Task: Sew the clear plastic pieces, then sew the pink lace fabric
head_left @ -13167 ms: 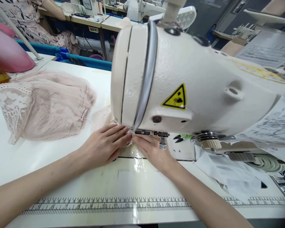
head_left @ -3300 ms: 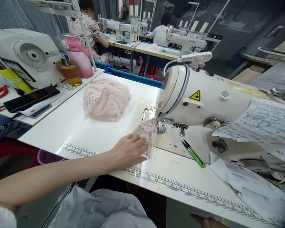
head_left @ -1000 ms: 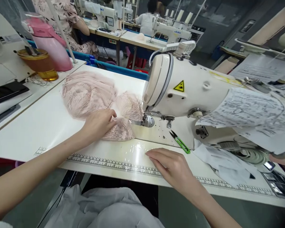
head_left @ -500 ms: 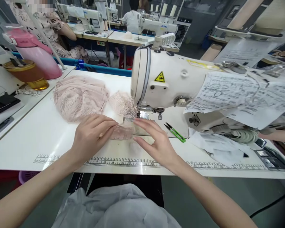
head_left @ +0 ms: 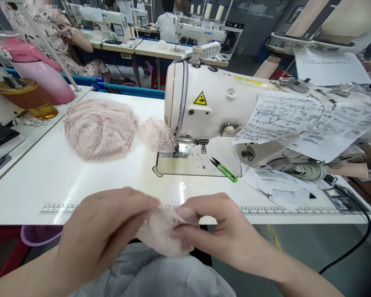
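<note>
A small piece of pale pink lace fabric (head_left: 163,233) hangs between my hands at the table's front edge, over my lap. My left hand (head_left: 102,227) has its fingers closed on the left side of the piece. On the right, my right hand (head_left: 216,231) pinches the fabric between thumb and fingers. Beyond them stands a white sewing machine (head_left: 216,103). A netted pink lace piece (head_left: 156,134) lies by its needle, and a larger heap of pink lace fabric (head_left: 100,130) rests to the left.
Green thread snips (head_left: 224,170) lie on the machine bed. White paper scraps (head_left: 275,185) sit to their right. A pink bottle (head_left: 37,70) and an amber cup (head_left: 27,97) stand at the left. A ruler strip (head_left: 266,210) runs along the front edge. Another person (head_left: 49,37) sits beyond.
Both hands have drawn back from the needle area toward my body, bringing the small lace piece along. My right hand, fingers apart before, now pinches it.
</note>
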Action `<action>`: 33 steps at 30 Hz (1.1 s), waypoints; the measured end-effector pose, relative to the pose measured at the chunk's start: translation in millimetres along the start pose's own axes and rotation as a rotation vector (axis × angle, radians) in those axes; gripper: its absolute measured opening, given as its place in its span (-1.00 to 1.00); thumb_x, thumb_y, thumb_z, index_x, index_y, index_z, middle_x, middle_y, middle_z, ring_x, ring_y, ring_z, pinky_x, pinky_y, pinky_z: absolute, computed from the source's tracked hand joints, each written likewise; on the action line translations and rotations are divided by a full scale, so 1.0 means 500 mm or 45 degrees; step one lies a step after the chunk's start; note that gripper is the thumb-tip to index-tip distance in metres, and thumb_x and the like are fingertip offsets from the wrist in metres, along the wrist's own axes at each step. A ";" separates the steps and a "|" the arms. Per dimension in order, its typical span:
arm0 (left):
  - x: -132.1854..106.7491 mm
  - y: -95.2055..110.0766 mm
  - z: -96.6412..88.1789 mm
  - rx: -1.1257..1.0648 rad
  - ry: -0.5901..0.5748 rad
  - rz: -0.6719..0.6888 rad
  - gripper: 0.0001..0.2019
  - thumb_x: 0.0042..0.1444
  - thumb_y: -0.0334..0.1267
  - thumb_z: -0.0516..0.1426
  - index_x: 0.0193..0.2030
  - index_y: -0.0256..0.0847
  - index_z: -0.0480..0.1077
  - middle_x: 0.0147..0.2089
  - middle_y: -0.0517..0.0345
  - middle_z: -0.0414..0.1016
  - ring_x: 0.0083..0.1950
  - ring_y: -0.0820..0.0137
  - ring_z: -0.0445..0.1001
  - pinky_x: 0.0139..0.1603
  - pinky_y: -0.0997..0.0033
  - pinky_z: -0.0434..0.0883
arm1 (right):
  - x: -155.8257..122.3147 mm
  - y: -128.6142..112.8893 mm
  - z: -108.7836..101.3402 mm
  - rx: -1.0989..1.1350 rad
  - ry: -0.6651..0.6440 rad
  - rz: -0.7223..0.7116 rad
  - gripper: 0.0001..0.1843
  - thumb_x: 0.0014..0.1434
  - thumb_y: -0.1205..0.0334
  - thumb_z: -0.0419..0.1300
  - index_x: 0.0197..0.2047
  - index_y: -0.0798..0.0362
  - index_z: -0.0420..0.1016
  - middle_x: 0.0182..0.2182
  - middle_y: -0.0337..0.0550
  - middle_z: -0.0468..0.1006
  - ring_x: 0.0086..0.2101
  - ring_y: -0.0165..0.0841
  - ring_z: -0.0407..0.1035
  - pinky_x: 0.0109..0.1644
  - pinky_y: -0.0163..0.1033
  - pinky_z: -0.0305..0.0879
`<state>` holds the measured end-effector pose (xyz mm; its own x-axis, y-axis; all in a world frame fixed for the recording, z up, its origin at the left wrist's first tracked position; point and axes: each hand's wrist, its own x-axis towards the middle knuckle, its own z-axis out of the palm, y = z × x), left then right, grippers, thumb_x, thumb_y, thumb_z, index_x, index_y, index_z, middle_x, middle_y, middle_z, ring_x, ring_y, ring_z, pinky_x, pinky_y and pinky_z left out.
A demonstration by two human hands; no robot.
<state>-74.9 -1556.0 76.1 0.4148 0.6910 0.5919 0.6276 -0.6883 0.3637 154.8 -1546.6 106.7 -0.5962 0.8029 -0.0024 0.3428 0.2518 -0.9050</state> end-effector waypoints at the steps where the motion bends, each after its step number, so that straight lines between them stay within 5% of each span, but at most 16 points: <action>1: 0.011 -0.009 0.008 -0.076 0.022 -0.105 -0.77 0.31 -0.24 -0.05 -0.02 0.13 0.36 -0.42 0.31 0.55 -0.56 0.46 0.43 -0.63 0.45 0.36 | -0.001 0.007 -0.006 -0.001 0.018 0.065 -0.91 0.21 0.23 0.25 -0.30 0.04 0.56 -0.50 -0.33 0.52 -0.47 -0.51 0.39 -0.41 -0.44 0.29; 3: 0.044 -0.045 0.041 -0.254 -0.004 -0.302 -0.88 0.28 -0.16 0.05 -0.19 0.04 0.41 -0.48 0.35 0.51 -0.66 0.51 0.31 -0.66 0.46 0.27 | 0.006 0.037 -0.020 -0.057 0.070 0.195 -0.82 0.23 0.21 0.23 -0.09 0.00 0.53 -0.53 -0.37 0.50 -0.54 -0.51 0.38 -0.42 -0.41 0.31; 6: 0.103 -0.124 0.118 -0.245 -0.261 -0.416 -0.81 0.28 -0.12 0.05 -0.18 -0.04 0.47 -0.47 0.31 0.51 -0.59 0.47 0.36 -0.60 0.46 0.23 | 0.025 0.099 -0.046 -0.360 0.098 0.303 -0.52 0.26 0.21 0.18 0.24 -0.05 0.30 -0.54 -0.42 0.48 -0.62 -0.49 0.36 -0.44 -0.36 0.31; 8: 0.138 -0.172 0.167 -0.114 -0.420 -0.402 -0.79 0.28 -0.15 0.04 -0.18 -0.05 0.50 -0.44 0.28 0.53 -0.52 0.44 0.42 -0.55 0.47 0.24 | 0.035 0.136 -0.063 -0.706 0.174 0.289 -0.52 0.27 0.22 0.17 0.25 -0.04 0.31 -0.52 -0.36 0.53 -0.57 -0.44 0.41 -0.42 -0.33 0.29; 11: 0.172 -0.207 0.206 -0.005 -0.451 -0.384 -0.82 0.24 -0.18 0.09 -0.14 -0.07 0.51 -0.37 0.22 0.56 -0.43 0.35 0.48 -0.48 0.42 0.29 | 0.050 0.167 -0.084 -1.143 0.268 0.179 -0.69 0.31 0.26 0.11 0.09 -0.02 0.48 -0.42 -0.24 0.62 -0.49 -0.39 0.46 -0.44 -0.32 0.22; 15: 0.179 -0.186 0.202 0.151 -0.389 -0.319 -0.78 0.24 -0.21 0.07 -0.09 -0.17 0.49 -0.14 0.01 0.56 -0.22 0.17 0.51 -0.30 0.23 0.38 | 0.091 0.180 -0.098 -1.426 0.243 -0.131 -0.68 0.33 0.40 0.00 -0.02 0.04 0.54 -0.27 -0.16 0.63 -0.38 -0.35 0.47 -0.37 -0.28 0.24; 19: 0.133 -0.144 0.204 0.369 -0.362 0.043 -0.74 0.29 -0.31 -0.02 -0.14 -0.20 0.51 -0.11 -0.01 0.56 -0.13 0.20 0.52 -0.22 0.22 0.48 | 0.140 0.200 -0.102 -1.535 0.130 -0.442 -0.61 0.24 0.54 -0.03 -0.01 0.09 0.50 0.06 -0.13 0.54 -0.13 -0.29 0.44 -0.16 -0.20 0.30; 25: 0.075 -0.153 0.239 0.451 -0.372 0.189 -0.55 0.29 -0.37 -0.08 0.30 -0.32 0.24 0.30 -0.12 0.32 0.30 0.09 0.32 0.15 0.08 0.45 | 0.156 0.251 -0.105 -1.562 0.148 -0.479 -0.56 0.22 0.59 -0.03 0.04 0.11 0.50 0.09 -0.19 0.53 -0.08 -0.28 0.44 -0.14 -0.12 0.31; 33: 0.095 -0.201 0.247 0.275 -0.379 0.195 -0.55 0.31 -0.34 -0.08 0.32 -0.31 0.23 0.33 -0.07 0.28 0.37 0.15 0.22 0.32 0.07 0.32 | 0.155 0.268 -0.098 -1.647 0.254 -0.503 -0.60 0.26 0.56 -0.01 0.06 0.14 0.50 0.14 -0.26 0.48 -0.04 -0.26 0.44 -0.11 -0.13 0.32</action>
<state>-36.9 -1426.7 -21.3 0.6673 0.6395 0.3817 0.6545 -0.7482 0.1093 189.9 -1424.0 6.1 -0.7358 0.5959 0.3218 0.6691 0.7130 0.2097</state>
